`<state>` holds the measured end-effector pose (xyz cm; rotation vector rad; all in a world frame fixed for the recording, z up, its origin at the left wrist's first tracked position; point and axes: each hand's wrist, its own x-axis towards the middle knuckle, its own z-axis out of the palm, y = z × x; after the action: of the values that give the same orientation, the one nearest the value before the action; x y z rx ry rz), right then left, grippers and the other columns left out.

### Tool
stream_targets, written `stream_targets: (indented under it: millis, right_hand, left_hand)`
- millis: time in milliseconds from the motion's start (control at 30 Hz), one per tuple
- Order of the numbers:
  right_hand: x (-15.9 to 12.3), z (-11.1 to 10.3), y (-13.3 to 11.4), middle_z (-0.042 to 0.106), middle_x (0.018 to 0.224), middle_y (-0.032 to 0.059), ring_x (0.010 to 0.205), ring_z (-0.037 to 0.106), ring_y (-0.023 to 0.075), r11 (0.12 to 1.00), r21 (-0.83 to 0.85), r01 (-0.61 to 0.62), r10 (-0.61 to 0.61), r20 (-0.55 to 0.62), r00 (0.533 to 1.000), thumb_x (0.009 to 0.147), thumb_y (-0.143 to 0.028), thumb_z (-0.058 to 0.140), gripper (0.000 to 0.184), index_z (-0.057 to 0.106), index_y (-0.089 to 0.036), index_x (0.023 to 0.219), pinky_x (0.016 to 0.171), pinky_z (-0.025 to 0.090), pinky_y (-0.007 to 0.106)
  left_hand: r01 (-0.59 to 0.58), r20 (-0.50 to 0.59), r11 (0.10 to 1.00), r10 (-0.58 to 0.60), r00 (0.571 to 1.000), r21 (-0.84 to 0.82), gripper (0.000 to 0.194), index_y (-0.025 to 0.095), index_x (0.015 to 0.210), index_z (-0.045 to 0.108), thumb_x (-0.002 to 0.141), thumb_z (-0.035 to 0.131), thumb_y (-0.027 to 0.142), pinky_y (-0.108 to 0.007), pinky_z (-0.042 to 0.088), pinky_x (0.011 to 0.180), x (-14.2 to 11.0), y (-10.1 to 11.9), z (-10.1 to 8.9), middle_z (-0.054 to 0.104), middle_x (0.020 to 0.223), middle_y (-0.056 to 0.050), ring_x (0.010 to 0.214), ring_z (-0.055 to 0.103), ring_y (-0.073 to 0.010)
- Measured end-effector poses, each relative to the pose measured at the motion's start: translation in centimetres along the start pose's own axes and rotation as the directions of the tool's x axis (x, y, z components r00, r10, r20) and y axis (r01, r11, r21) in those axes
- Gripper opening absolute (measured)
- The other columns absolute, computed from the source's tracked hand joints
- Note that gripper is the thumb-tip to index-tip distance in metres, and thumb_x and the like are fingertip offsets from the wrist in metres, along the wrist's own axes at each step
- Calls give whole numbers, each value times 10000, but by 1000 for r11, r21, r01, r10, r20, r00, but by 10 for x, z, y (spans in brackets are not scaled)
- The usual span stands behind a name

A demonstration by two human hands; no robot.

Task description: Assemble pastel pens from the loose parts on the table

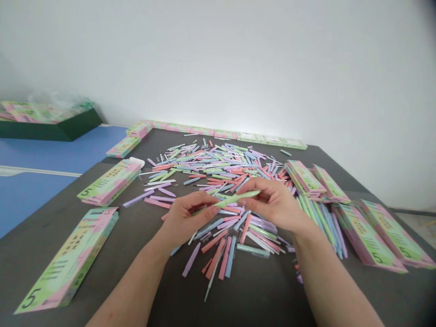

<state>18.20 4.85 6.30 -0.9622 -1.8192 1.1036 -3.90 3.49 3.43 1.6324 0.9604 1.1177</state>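
Observation:
A light green pen (235, 198) lies level between both hands, just above a heap of pastel pen parts (218, 172) on the dark table (259, 295). My left hand (190, 215) pinches the pen's left end with curled fingers. My right hand (272, 202) grips its right end between thumb and fingertips. Pink, purple, blue and green barrels and caps are scattered under and beyond the hands. Some thin white refills lie among them.
Flat green-and-pink packs marked "5" lie at the left (68, 263), (109, 181) and in stacks at the right (371, 236), (306, 177). A row of packs (238, 135) lines the far edge by the white wall. A dark green tray (51, 122) sits on a blue surface at far left.

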Motion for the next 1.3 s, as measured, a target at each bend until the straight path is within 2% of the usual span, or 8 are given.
stream_targets:
  millis: [133,300,633,867,1000,1133,1300]
  right_hand:
    - [0,1,0,649,793,26,680,605,132,1000,20,-14,14,-10,1000,768,-254,715,145,662,-166,870,596,487,239]
    - [1,4,0,645,755,32,652,585,140,998,-59,-26,25,-15,1000,770,-286,709,150,670,-160,842,569,459,251]
    - [3,6,7,640,728,38,600,566,132,995,-78,-64,62,-27,998,765,-329,706,194,692,-144,822,518,432,243]
    - [4,8,9,646,637,28,511,549,112,993,-54,-103,105,18,994,807,-370,663,231,686,-142,780,450,395,215]
    - [6,9,8,581,527,3,428,479,87,984,-104,-142,144,20,989,824,-414,635,312,643,-146,666,410,328,208]
    - [8,10,9,466,449,-23,429,379,78,978,-184,-97,105,35,994,868,-468,559,442,573,-154,557,431,273,225]
    - [10,10,11,303,510,-50,489,278,79,963,-265,-41,58,55,997,906,-495,482,484,474,-166,550,467,206,242]
  left_hand:
    - [-22,8,1000,22,1000,17,139,147,848,723,804,666,265,-213,398,583,0,-1,0,624,750,-22,665,536,-118]
    - [-43,25,996,41,999,73,175,146,907,730,825,644,274,-222,389,588,-1,-3,-1,603,748,-24,673,533,-124]
    - [-105,9,981,105,994,163,164,142,893,745,821,647,252,-233,408,585,1,-2,0,623,740,-46,674,554,-139]
    - [-167,-8,959,173,985,231,143,148,874,741,820,646,241,-233,451,608,1,-3,1,659,760,-57,683,592,-145]
    - [-234,2,931,243,970,282,122,141,877,731,815,654,214,-230,469,636,0,-5,2,663,777,-59,690,607,-138]
    - [-296,-17,884,324,946,363,125,155,904,727,815,655,207,-236,491,674,0,-11,1,672,818,-66,729,627,-145]
    - [-281,-30,867,321,947,411,137,172,903,739,806,667,237,-241,507,679,3,-16,-3,687,847,-73,741,641,-152]
